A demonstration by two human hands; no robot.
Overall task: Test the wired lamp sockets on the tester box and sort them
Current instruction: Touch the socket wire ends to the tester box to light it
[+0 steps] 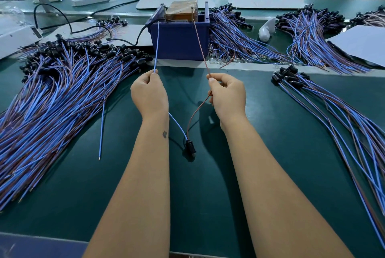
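No text, label, brand name or number can be read anywhere in this view. The brown box (181, 11) standing in the blue bin (180, 38) carries no legible print on the faces that show. The one mark to be seen is a small dark mark (164, 134) on the left forearm, below the left of the two hands (149, 93), too small to make out as letters or a sign.

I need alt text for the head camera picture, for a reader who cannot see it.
Two hands hold one socket's wires up to a blue box: the left hand pinches the blue wire, the right hand the brown wire. The black socket lies between the forearms on a green table, wire piles alongside.
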